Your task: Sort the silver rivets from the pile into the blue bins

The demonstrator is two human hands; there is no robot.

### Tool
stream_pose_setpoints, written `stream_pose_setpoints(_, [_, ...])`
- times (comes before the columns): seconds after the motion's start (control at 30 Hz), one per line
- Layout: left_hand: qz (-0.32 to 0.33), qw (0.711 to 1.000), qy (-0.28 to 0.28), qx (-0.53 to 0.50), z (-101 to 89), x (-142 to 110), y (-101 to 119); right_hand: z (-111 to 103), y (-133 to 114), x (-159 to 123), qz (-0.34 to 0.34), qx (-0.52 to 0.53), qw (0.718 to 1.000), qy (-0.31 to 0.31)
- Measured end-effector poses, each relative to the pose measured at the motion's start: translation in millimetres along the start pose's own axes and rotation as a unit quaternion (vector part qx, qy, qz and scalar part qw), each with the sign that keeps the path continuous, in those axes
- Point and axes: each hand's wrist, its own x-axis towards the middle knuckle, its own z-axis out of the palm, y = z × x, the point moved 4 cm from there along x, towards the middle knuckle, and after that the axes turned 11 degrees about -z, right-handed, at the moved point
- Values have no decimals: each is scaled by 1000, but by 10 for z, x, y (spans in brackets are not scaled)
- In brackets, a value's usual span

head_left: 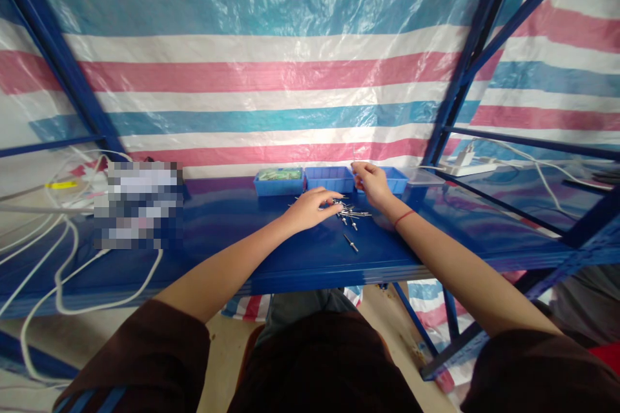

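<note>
Striped plastic sheeting (271, 71) hangs behind a blue metal shelf (217, 251), where a small heap of thin metal pieces (346, 213) lies in front of a row of blue boxes (329, 182) (one stray piece (351, 243) sits nearer the front edge). At the heap's left side the left hand (314, 208) has thumb and forefinger parted, while the right hand (372, 184) hovers by the rightmost box, fingers bent, whether gripping anything I cannot tell.

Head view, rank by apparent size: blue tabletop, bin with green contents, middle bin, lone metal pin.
1. Blue tabletop
2. Bin with green contents, middle bin: look alike, unranked
3. Lone metal pin
</note>
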Motion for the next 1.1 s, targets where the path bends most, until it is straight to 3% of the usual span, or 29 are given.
stream_pose_setpoints(0.1, [94, 992, -85, 4, 69, -85, 183, -203, 72, 71, 64, 6, 993, 94])
stream_pose_setpoints(0.2, [147, 977, -152, 19, 129, -145, 276, -248, 45, 92, 72, -18, 993, 87])
stream_pose_setpoints(0.27, [159, 971, -178, 30, 158, -162, 301, -195, -52, 103, 16, -74, 996, 43])
stream_pose_setpoints(0.33, [159, 968, -190, 40, 177, -164, 312, -89, -216, 106, -97, -177, 979, -32])
stream_pose_setpoints(0.37, [156, 968, -192, 48, 181, -160, 313, -18, -307, 94, -161, -238, 954, -83])
stream_pose_setpoints(0.43, [145, 970, -180, 74, 169, -141, 296, 131, -449, 26, -262, -346, 876, -208])
stream_pose_setpoints(0.5, [119, 976, -145, 110, 116, -100, 235, 224, -508, -97, -292, -414, 794, -335])
stream_pose_setpoints(0.57, [66, 983, -88, 147, 23, -44, 114, 224, -510, -253, -270, -446, 749, -408])
stream_pose_setpoints(0.6, [31, 984, -60, 163, -30, -19, 34, 197, -496, -337, -253, -455, 745, -416])
stream_pose_setpoints(0.67, [-32, 984, -33, 174, -111, 10, -133, 111, -426, -497, -206, -469, 766, -389])
stream_pose_setpoints(0.8, [-128, 977, -77, 149, -96, -20, -379, 22, -130, -755, -110, -472, 792, -371])
stream_pose_setpoints(0.97, [-149, 977, -124, 92, 34, -56, -431, 224, 24, -751, -168, -403, 822, -366])
stream_pose_setpoints(1.1, [-135, 982, -115, 58, 22, -23, -479, 467, 16, -648, -226, -388, 814, -368])
